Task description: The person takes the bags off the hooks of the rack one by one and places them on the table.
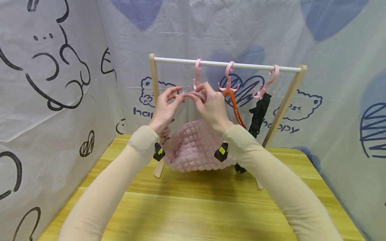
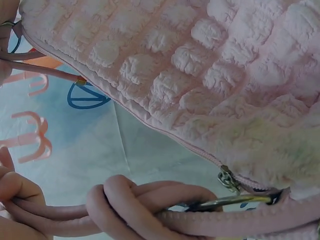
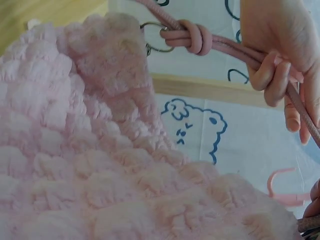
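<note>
A pink quilted bag (image 1: 196,147) with puffy squares hangs below both hands, in front of the rack. Its thin pink strap (image 1: 197,96) runs up into the fingers. My left hand (image 1: 167,105) pinches the strap on the left, and my right hand (image 1: 212,105) grips it close by on the right. Both are just below the leftmost pink hook (image 1: 197,72), whose lower prongs the right fingers partly hide. In the left wrist view, the strap's knot (image 2: 135,205) sits beside a metal ring, and a zipper pull (image 2: 228,179) dangles at the bag's edge.
A white rail (image 1: 181,61) on wooden legs carries the hooks. The middle hook (image 1: 229,78) bears an orange strap (image 1: 235,107); a black cloth-like item (image 1: 257,115) hangs from the right hook (image 1: 266,85). Underneath is a wood-grain table (image 1: 187,207), with printed curtains behind and beside it.
</note>
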Demonstrator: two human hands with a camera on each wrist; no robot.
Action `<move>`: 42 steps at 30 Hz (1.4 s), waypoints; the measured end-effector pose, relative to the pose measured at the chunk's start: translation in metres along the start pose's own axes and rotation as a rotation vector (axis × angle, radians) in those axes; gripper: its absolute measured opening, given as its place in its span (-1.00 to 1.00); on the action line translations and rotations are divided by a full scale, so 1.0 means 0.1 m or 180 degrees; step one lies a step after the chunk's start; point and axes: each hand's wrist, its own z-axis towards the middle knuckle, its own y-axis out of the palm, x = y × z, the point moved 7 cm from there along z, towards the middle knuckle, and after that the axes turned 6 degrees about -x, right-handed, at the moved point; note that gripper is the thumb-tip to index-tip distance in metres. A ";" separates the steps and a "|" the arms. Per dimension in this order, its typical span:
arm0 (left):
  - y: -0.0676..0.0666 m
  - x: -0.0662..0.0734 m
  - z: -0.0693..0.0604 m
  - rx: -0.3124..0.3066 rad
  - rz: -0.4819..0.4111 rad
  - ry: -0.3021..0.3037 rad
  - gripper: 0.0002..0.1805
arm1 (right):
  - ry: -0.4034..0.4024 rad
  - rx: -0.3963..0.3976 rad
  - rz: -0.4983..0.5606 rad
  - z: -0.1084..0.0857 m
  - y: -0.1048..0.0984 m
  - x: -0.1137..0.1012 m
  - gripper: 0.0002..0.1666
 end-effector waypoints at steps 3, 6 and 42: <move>-0.01 -0.02 -0.03 -0.0015 -0.0003 0.0035 -0.56 | -0.0005 0.0069 0.0098 -0.04 0.00 -0.01 -0.71; -0.01 -0.02 -0.07 -0.0043 -0.0007 0.0069 -0.60 | 0.0023 0.0116 0.0207 -0.08 0.01 -0.01 -0.72; -0.04 -0.40 -0.89 -0.0426 0.1194 0.0361 -0.32 | 0.0265 0.0571 0.1276 -0.56 -0.09 -0.30 -0.77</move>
